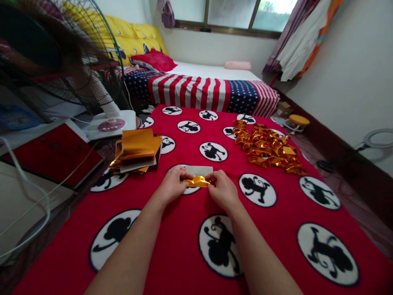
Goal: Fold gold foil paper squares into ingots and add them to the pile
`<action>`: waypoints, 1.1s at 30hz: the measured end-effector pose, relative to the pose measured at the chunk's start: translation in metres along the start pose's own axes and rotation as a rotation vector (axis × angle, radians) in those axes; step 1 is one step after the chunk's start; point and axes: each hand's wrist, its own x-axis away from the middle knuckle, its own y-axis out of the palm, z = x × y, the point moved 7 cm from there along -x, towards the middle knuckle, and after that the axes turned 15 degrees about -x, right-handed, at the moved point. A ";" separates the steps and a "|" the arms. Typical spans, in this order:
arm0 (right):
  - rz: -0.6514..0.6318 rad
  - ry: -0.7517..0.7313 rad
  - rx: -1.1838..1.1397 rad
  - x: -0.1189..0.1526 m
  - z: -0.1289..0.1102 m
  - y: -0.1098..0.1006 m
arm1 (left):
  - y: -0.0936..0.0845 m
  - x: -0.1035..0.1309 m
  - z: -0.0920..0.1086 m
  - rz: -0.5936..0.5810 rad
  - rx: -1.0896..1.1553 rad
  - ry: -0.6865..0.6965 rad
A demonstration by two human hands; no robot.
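Note:
Between my two hands lies a partly folded sheet of gold foil paper [198, 181], its shiny gold side folded up along the near edge and its pale backing showing behind. My left hand [173, 184] pinches the sheet's left end, with thumb and fingers pressed together. At the right end, my right hand [223, 188] grips the paper the same way. To the left sits a stack of gold foil sheets [137, 144], slightly uneven. On the right are several folded gold foil pieces [264, 143], lying in rows.
A red cloth with monkey prints [184, 229] covers the surface under my hands. An electric fan [110, 123] stands at the left beside a cable. Farther back is a bed [202, 92] with a flag-patterned cover. A yellow stool [299, 120] stands at the right.

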 end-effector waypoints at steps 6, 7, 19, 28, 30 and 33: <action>-0.048 -0.006 -0.107 -0.003 0.007 -0.004 | -0.002 0.000 -0.003 -0.071 0.084 0.022; -0.044 -0.003 -0.090 -0.002 0.005 -0.003 | -0.001 0.000 -0.002 -0.057 0.071 0.010; -0.034 -0.018 -0.050 -0.003 0.006 -0.001 | -0.002 0.002 0.000 -0.014 0.044 -0.024; 0.008 0.010 -0.014 0.000 -0.003 -0.002 | 0.001 0.000 -0.004 -0.010 0.082 -0.020; 0.049 -0.017 0.042 0.002 -0.007 -0.003 | 0.001 0.000 -0.006 0.032 0.066 -0.030; 0.002 -0.039 -0.045 -0.001 0.002 -0.001 | 0.001 0.000 -0.005 -0.022 0.120 0.018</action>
